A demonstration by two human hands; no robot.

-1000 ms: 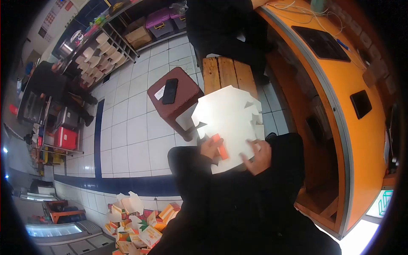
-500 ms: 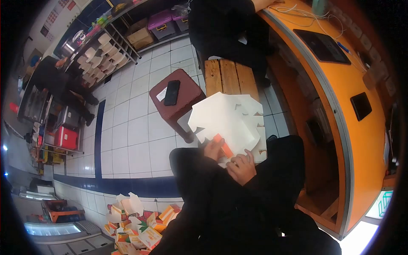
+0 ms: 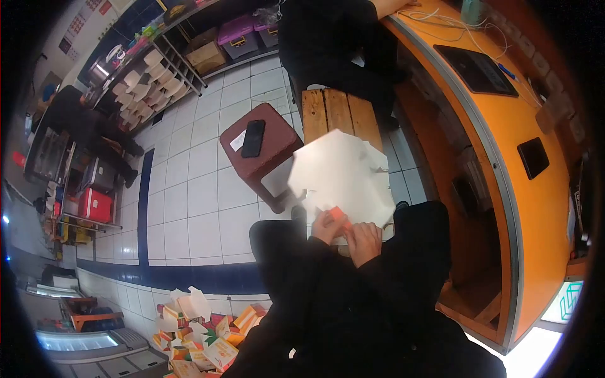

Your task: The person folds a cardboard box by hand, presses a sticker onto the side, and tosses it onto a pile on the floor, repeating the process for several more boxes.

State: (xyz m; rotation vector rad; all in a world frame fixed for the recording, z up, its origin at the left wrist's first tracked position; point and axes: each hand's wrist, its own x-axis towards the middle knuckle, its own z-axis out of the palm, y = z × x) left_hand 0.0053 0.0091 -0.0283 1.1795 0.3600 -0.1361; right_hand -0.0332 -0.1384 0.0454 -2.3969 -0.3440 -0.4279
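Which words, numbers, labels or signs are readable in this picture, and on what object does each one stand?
No text can be read.
Wall posters: print too blurred.
Green sign at the lower right: line figure, no legible letters.
Printed cartons on the floor: print too small.
Paper slip on the stool: too small.
White carton sheet in the left hand: no print visible.

The single view sits on the person's head and looks steeply down over the dark-clothed lap. The left hand, right hand and white card sheet lie close below it, near mid-frame. Its wide, rounded lens bends the tiled floor away to the left and the orange counter to the right, and dark corners ring the picture.
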